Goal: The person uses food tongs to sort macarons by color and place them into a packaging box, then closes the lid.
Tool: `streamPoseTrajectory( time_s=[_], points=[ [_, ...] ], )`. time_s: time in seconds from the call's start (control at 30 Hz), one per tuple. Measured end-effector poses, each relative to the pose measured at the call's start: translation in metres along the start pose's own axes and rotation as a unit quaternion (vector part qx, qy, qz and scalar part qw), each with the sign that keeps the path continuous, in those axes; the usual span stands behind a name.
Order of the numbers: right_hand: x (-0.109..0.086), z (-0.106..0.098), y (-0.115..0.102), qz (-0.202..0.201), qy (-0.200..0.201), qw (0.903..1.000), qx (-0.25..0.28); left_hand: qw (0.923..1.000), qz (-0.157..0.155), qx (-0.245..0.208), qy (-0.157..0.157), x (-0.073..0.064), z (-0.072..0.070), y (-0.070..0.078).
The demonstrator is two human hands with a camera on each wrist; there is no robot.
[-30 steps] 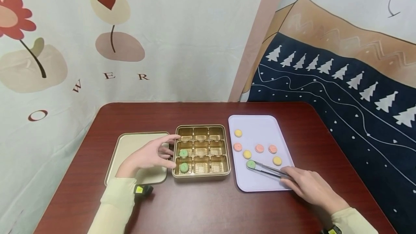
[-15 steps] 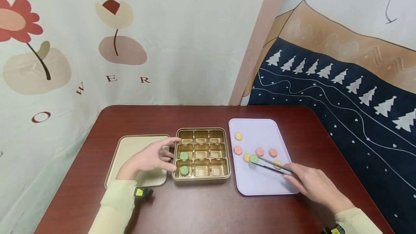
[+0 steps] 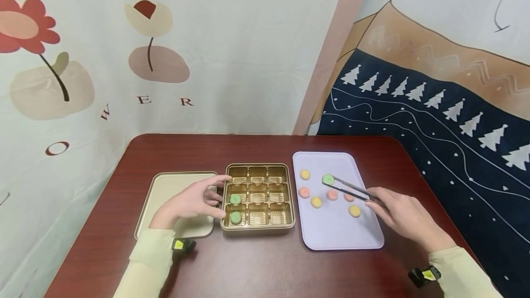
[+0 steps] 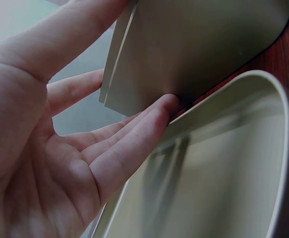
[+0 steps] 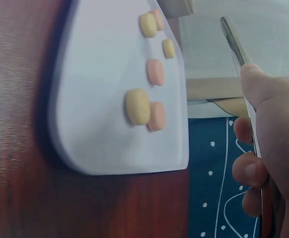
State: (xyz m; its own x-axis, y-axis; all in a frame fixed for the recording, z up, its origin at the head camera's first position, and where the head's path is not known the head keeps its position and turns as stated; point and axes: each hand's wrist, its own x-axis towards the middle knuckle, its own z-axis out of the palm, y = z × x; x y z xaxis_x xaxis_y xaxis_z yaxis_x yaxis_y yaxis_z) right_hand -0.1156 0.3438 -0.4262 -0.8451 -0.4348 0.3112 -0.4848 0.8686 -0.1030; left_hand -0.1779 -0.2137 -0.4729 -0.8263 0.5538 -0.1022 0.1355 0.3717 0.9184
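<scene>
My right hand [image 3: 407,215] grips metal tongs [image 3: 354,188], whose tips pinch a green macaron [image 3: 328,179] above the lilac tray [image 3: 339,236]. In the right wrist view the tongs [image 5: 236,42] rise out of my curled fingers; the green macaron does not show there. My left hand [image 3: 186,202] spreads thumb and fingers along the left side of a gold box [image 3: 257,228] divided into compartments. Its fingertips touch the box wall [image 4: 184,54] in the left wrist view. Two green macarons, one in the middle-left compartment [image 3: 235,199] and another in the front-left [image 3: 235,217], sit inside.
Several pink and yellow macarons lie on the tray, among them a yellow one [image 3: 354,211] and a pink one [image 3: 304,192]. A pale gold lid [image 3: 165,187] lies left of the box, partly under my left forearm. A printed cloth [image 3: 256,59] hangs behind the dark red table [image 3: 256,266].
My right hand has moved the tongs, with the green macaron in their tips, from the tray's front part up and towards its back. My left hand stays at the box.
</scene>
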Motion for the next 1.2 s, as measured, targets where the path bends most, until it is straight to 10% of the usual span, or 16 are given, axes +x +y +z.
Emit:
streamPoseTrajectory(
  time_s=[0.57, 1.2],
  points=[
    [0.042, 0.008, -0.016, 0.023, -0.061, 0.9974, 0.031, 1.0, -0.007, -0.004, -0.002, 0.0, 0.0, 0.001],
    [0.116, 0.047, -0.058, -0.103, -0.063, 0.9909, 0.06, 0.9999, -0.013, -0.002, -0.001, 0.001, 0.0, 0.002]
  ],
)
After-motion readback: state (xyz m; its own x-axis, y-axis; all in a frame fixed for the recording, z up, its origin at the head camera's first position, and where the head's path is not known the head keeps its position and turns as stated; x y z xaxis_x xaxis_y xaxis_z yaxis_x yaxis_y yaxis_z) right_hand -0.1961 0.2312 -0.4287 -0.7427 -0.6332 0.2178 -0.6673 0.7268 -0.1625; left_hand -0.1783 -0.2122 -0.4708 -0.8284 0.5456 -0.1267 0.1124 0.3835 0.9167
